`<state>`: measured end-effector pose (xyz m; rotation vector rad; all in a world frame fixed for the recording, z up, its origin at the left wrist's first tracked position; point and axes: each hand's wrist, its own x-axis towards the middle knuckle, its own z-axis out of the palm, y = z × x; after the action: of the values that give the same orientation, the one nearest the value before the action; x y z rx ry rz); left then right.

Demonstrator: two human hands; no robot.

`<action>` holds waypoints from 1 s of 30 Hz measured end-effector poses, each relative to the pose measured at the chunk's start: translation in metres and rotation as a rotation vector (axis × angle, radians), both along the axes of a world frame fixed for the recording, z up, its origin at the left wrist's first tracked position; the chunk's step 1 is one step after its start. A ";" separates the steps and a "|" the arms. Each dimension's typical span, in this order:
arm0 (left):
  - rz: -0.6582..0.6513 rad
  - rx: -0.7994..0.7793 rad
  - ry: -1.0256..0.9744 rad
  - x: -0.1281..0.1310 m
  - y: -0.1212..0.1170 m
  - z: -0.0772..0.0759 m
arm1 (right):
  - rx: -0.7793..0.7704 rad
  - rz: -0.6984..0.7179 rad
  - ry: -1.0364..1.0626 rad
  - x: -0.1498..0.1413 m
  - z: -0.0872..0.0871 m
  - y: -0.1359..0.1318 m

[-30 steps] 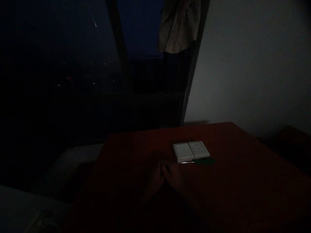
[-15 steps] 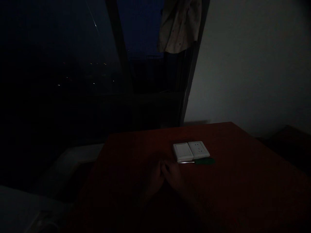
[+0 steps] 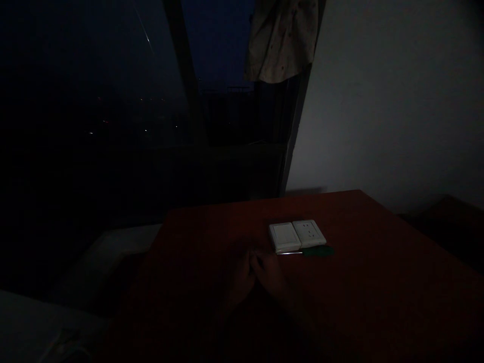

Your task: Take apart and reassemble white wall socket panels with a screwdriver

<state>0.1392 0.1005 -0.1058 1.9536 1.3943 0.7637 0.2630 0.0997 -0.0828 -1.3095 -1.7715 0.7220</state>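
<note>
In dim light, my left hand (image 3: 242,271) and my right hand (image 3: 269,269) rest together on the reddish-brown table (image 3: 212,222). They touch at the thumbs and fingers, which look folded in; I make out nothing held between them. Just beyond my right hand lies a screwdriver (image 3: 317,250) with a green handle pointing right and a thin metal shaft. Its tip end is close to that hand. Behind it, two square white plates lie side by side: a wall switch (image 3: 284,237) on the left and a wall socket (image 3: 309,232) with small slots on the right.
A dark window (image 3: 227,116) stands past the table, with small lights outside. A spotted cloth (image 3: 282,45) hangs at its upper right. The pale wall (image 3: 385,111) rises on the right. A pale surface (image 3: 34,322) with indistinct things shows at lower left.
</note>
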 end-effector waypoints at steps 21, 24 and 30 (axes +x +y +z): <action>0.011 0.004 0.011 0.001 -0.001 0.004 | 0.005 -0.009 -0.005 0.000 -0.004 0.002; 0.021 -0.008 0.016 0.002 -0.001 0.004 | 0.006 -0.007 -0.010 0.001 -0.007 0.002; 0.019 -0.022 0.011 0.003 -0.002 0.005 | 0.005 -0.007 -0.016 0.001 -0.006 0.002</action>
<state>0.1417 0.0989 -0.1011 1.9337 1.4238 0.7441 0.2640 0.1022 -0.0891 -1.3213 -1.7795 0.7048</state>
